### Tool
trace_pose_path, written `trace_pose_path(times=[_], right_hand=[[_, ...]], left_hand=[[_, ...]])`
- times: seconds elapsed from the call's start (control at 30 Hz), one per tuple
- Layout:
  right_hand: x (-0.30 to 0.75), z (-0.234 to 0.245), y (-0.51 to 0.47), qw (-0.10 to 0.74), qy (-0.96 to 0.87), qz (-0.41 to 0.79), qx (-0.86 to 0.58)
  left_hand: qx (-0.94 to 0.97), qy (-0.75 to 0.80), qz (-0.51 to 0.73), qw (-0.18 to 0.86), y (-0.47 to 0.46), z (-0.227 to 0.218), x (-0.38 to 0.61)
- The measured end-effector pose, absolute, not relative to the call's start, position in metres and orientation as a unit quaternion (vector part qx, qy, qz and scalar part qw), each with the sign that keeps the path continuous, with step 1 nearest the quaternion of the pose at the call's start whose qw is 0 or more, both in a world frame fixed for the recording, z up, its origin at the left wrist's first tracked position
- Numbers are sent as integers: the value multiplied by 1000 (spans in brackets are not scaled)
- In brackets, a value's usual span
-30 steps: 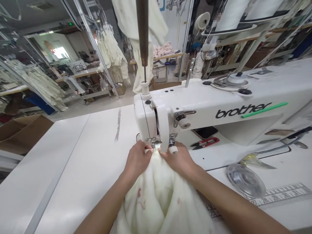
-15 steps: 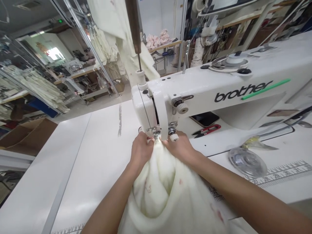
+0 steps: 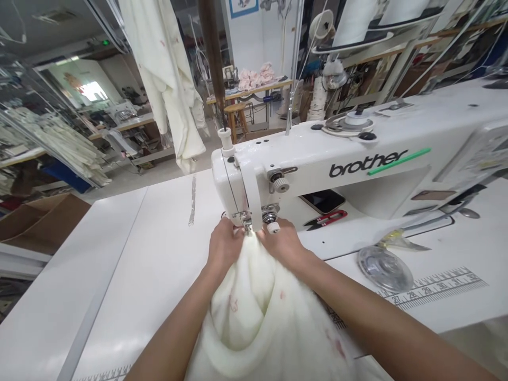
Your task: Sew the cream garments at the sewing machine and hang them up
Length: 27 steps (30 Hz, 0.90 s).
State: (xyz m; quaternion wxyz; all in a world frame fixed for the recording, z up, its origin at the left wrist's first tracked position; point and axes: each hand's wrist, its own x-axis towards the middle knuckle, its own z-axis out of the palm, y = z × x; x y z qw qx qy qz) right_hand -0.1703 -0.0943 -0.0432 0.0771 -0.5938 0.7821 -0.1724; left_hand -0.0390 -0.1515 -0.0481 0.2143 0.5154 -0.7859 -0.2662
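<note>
A cream fabric piece (image 3: 254, 323) with small reddish prints hangs in folds from the needle area of a white sewing machine (image 3: 301, 159) down toward me. My left hand (image 3: 225, 244) pinches its edge just left of the presser foot (image 3: 248, 225). On the other side, my right hand (image 3: 282, 242) grips the fabric close to the foot, its fingertips partly hidden behind the tension knob (image 3: 273, 227). Both hands are closed, with the cloth between them running under the foot. The exact stitching point is too small to make out.
Red thread snips (image 3: 332, 218) and a dark phone (image 3: 323, 201) lie under the machine arm. Right of them are a clear round plastic item (image 3: 384, 269) and a printed ruler scale (image 3: 436, 288). Cream garments (image 3: 166, 79) hang behind; a cardboard box (image 3: 43, 222) stands left.
The view has shifted, so the machine appears further left. The hanging garment behind the machine appears further left too. Both hands keep their hold on the fabric beside the foot.
</note>
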Motion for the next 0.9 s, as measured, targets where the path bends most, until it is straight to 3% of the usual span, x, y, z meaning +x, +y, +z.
trace_pose_path(times=[0.27, 0.6, 0.9], right_hand=[[-171, -47, -96, 103, 776, -216, -584], [-193, -41, -75, 160, 686, -353, -616], [-195, -48, -81, 210, 682, -378, -590]], left_hand=[[510, -780, -288, 221, -153, -49, -36], [475, -788, -315, 234, -156, -49, -30], [476, -786, -326, 221, -155, -49, -30]])
